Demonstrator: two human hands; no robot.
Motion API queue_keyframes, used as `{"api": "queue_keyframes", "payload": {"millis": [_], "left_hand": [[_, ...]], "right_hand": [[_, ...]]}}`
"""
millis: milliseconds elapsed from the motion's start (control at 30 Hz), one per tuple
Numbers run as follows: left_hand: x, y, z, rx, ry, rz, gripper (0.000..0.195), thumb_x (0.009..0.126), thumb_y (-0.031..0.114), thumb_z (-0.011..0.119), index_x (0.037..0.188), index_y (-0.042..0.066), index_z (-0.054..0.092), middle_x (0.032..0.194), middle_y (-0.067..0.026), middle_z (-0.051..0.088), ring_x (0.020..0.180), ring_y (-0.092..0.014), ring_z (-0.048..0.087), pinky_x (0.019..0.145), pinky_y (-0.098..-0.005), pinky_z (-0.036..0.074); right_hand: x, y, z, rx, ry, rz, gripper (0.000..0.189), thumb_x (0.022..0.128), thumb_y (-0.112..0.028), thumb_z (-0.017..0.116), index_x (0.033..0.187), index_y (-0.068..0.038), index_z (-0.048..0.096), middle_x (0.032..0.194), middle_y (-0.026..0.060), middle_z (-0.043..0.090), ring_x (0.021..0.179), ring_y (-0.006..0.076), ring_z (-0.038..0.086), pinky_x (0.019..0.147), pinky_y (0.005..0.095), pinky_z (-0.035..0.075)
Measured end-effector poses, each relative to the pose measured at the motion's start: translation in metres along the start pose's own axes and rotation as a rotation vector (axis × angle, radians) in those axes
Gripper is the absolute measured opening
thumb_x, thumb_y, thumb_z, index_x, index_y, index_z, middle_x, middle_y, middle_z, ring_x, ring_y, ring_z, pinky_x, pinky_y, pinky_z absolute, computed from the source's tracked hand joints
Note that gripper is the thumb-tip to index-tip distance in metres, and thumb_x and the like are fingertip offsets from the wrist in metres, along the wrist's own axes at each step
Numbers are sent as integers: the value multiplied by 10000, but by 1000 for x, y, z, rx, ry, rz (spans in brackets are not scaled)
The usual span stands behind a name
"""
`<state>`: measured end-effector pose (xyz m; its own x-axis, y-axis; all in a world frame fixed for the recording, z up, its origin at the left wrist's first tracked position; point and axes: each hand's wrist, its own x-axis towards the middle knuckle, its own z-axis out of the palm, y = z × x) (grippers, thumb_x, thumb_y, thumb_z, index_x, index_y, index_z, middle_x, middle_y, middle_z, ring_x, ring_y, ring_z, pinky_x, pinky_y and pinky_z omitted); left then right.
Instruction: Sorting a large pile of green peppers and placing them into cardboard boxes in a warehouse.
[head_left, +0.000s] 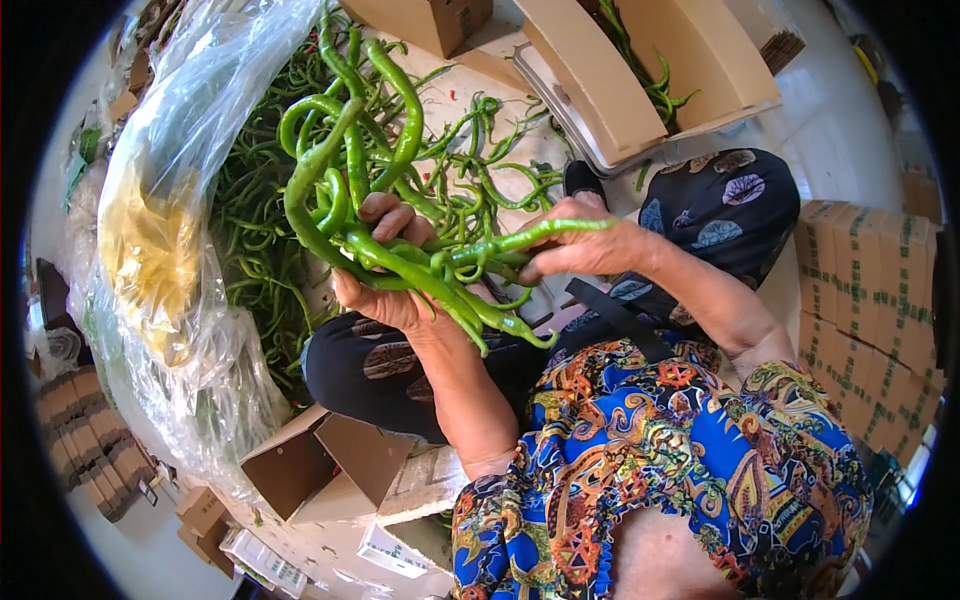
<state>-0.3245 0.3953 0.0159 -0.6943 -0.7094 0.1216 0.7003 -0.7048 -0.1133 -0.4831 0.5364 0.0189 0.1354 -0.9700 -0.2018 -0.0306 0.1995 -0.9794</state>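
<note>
A bunch of long, curled green chili peppers (352, 150) is gripped in my left hand (394, 281), its fingers wrapped around the middle of the bunch. My right hand (581, 244) is at the bunch's right side, with a long green pepper (525, 236) lying over its fingers; its fingertips are partly hidden, so its hold is unclear. Beneath and beyond the bunch, a large heap of green peppers (251, 202) spreads to the left, and looser peppers (487, 176) lie on the pale floor ahead.
Clear plastic sheeting (202, 90) borders the heap on the left. An open cardboard box (705, 52) with peppers stands at upper right on a tray (555, 105). Another open box (300, 465) is by my left knee. Stacked printed cartons (862, 300) stand at the right.
</note>
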Motion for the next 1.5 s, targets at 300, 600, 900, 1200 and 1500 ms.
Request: {"api": "queue_keyframes", "payload": {"millis": [300,600,900,1200,1500], "left_hand": [[2,-2,-12,-31,58,-22,577,685,172,776,1173,50,493,1082,-71,490,884,-143,548,635,-244,383],[-5,-5,5,-108,-77,-50,495,698,97,757,1128,44,518,991,-39,479,806,-119,536,599,-234,387],[-12,-18,13,-95,-234,-192,675,714,79,790,1267,12,409,858,-26,532,680,-103,606,483,-216,392],[-36,-37,25,-116,-179,-156,496,711,107,802,1099,54,499,884,-34,509,721,-112,605,492,-221,398],[-17,-4,9,-55,-215,-176,536,689,93,811,1114,22,493,955,-58,509,736,-120,609,497,-214,389]], "right_hand": [[-6,-4,-18,417,-129,101,374,982,-257,456,1179,39,573,1064,132,658,901,214,670,718,278,526],[13,-7,-20,423,142,138,409,976,-326,470,1227,-16,563,1150,79,631,1078,160,578,859,302,452],[87,36,-24,534,430,-66,483,821,-363,692,1134,-28,539,944,44,589,851,138,559,726,282,480],[117,-2,-51,564,163,-154,303,859,-278,683,1044,-43,636,963,58,666,832,152,635,749,326,547],[98,-27,-88,691,411,16,182,895,-168,631,1042,-62,616,977,79,681,852,153,665,688,255,550]]}}
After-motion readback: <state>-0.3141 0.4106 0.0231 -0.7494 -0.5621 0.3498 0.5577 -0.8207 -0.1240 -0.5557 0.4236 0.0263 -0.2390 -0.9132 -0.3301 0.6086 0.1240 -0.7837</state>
